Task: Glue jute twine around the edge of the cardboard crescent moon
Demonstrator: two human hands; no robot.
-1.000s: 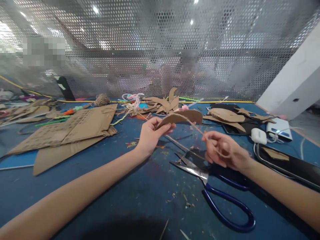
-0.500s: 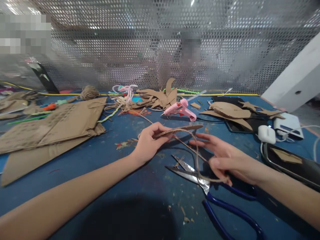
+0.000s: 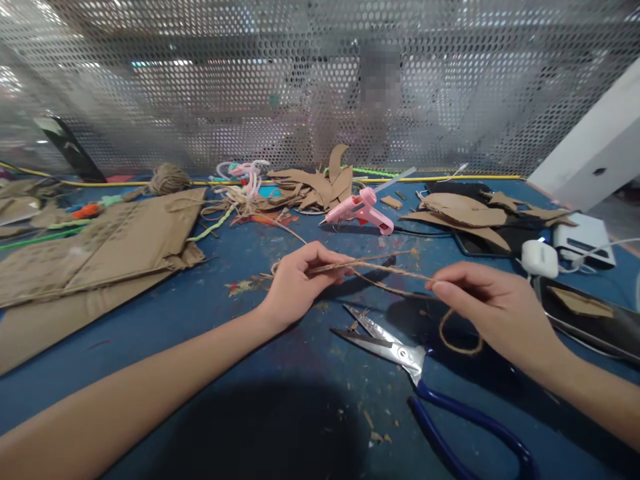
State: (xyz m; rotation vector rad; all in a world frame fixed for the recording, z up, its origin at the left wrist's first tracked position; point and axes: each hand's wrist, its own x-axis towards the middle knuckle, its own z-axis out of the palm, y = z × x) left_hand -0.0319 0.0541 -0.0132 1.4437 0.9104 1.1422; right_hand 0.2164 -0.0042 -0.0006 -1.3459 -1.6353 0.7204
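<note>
Now that the right hand [image 3: 500, 310], loose-fingered moments ago, pinches the twine [image 3: 395, 270], it runs nearly straight, seemingly tensioned, from the left hand [image 3: 300, 283], which clamps a thin cardboard piece [image 3: 380, 257] jutting toward the right hand.

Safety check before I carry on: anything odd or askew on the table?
The scissors lie with blades open near the right hand, a possible snag, and loose scraps litter the table beside them.

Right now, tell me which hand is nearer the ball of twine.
Left. The left hand is to the right of the ball of twine, on its near side; the right hand is also nearside but much farther right.
</note>
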